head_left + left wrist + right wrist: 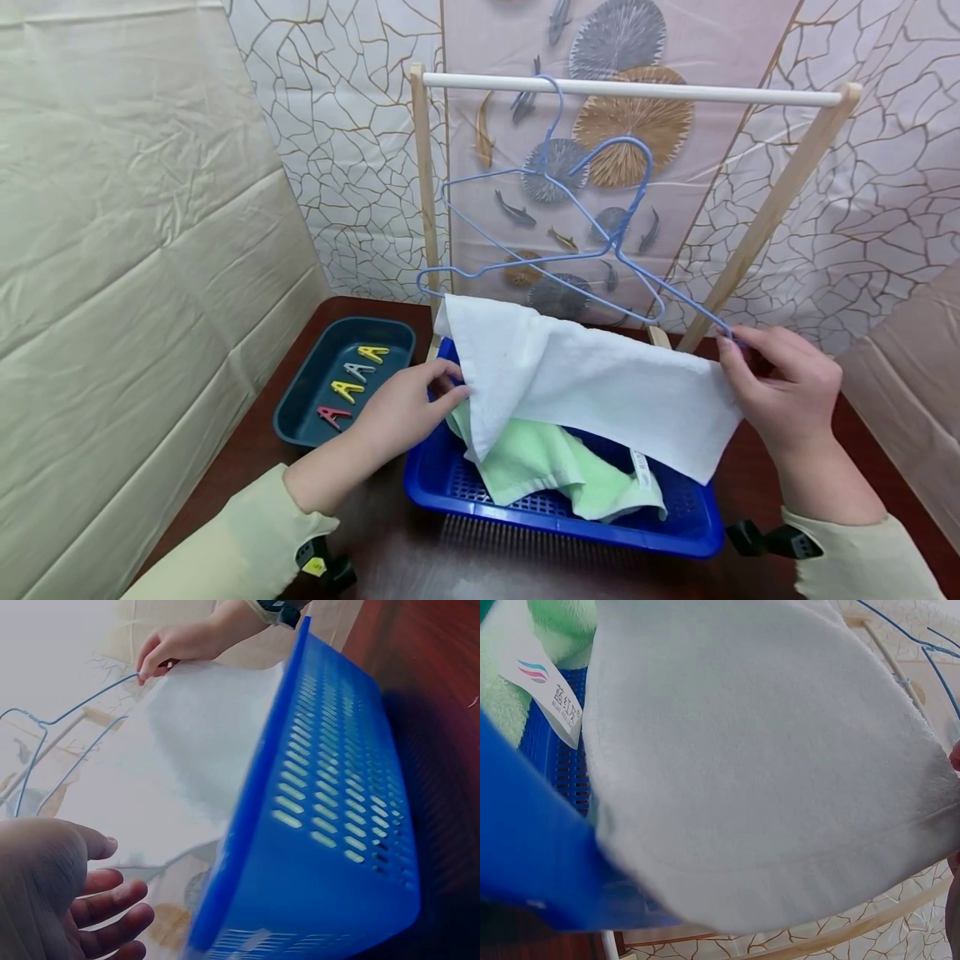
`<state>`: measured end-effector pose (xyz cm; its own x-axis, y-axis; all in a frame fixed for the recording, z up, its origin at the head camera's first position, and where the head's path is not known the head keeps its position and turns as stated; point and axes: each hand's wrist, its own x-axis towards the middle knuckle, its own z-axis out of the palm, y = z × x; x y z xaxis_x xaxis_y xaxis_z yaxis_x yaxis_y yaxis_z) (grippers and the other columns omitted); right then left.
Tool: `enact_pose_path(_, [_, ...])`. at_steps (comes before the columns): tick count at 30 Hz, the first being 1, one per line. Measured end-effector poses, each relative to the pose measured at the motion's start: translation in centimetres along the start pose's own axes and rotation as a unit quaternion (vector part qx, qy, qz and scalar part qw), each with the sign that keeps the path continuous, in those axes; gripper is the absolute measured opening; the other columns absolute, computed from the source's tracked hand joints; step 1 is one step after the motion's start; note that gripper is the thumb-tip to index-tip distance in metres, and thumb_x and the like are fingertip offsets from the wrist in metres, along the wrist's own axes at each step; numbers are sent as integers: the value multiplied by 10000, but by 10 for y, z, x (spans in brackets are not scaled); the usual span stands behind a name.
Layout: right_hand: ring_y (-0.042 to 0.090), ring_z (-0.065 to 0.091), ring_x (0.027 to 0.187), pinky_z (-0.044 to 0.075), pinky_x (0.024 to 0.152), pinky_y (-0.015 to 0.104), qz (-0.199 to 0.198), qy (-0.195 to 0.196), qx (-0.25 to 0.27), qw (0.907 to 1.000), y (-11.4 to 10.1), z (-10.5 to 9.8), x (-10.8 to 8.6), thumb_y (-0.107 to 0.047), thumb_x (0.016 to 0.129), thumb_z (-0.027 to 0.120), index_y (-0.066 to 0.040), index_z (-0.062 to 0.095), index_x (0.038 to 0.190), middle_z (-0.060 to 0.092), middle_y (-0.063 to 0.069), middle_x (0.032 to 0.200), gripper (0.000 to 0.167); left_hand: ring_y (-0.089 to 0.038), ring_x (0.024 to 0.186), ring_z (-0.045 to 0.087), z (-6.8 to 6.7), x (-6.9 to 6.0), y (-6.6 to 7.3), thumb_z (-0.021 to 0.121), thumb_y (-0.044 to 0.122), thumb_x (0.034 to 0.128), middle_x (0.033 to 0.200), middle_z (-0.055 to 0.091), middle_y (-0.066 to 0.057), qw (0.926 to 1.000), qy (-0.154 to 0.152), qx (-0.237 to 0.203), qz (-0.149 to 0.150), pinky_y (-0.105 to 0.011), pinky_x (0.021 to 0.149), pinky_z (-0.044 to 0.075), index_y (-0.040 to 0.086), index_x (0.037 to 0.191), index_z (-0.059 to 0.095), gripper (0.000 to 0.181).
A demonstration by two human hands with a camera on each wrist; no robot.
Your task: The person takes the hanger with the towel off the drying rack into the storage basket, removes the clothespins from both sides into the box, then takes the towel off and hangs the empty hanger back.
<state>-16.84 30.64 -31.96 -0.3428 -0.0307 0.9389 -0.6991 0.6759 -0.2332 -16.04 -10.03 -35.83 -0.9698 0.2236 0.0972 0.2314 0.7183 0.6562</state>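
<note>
A white towel hangs folded over the lower bar of a blue clothes hanger, above a blue basket. My right hand pinches the hanger's right end, together with the towel's upper corner. Beside the towel's left edge is my left hand; in the left wrist view its fingers are relaxed and hold nothing. Inside the basket lies a light green towel, partly covered by the white one. Its white tag shows in the right wrist view.
Behind the basket stands a wooden rack with a white rail. A second blue hanger hooks over that rail. At left, a dark teal tray holds several clothespins, among them a red clothespin. Cloth-covered walls enclose the brown table.
</note>
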Motion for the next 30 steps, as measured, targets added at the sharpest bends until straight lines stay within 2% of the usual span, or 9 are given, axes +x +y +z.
enact_pose_path(7, [-51, 469, 691, 381, 665, 57, -19, 27, 76, 10000, -1, 1, 0, -151, 846, 717, 80, 756, 846, 637, 212, 701, 233, -154, 879, 589, -15, 9, 3, 632, 413, 965, 933, 655, 82, 9997, 239, -31, -83, -344, 744, 529, 222, 1150, 642, 266])
enact_pose_path(14, [-54, 474, 696, 384, 662, 46, -59, -28, 88, 9999, -2, 0, -1, -163, 854, 717, 84, 755, 858, 641, 232, 716, 250, -183, 810, 578, -26, 17, 6, 622, 417, 970, 935, 659, 43, 9992, 396, -9, -41, -331, 673, 519, 206, 1134, 639, 268])
enact_pose_path(20, [-49, 462, 680, 378, 654, 49, -68, -5, 111, 9999, -3, 1, -1, -167, 850, 721, 82, 755, 849, 631, 219, 700, 252, -183, 805, 578, -32, 21, 9, 614, 399, 978, 917, 660, 41, 9979, 629, -153, 52, -333, 696, 525, 205, 1100, 645, 231])
enact_pose_path(30, [-32, 449, 677, 374, 666, 57, -87, -24, 109, 9999, -4, 3, -3, -205, 861, 720, 84, 751, 837, 617, 200, 686, 291, -205, 772, 554, -37, 28, 6, 604, 384, 988, 866, 635, 29, 9953, 766, -563, 168, -339, 645, 503, 216, 1084, 660, 201])
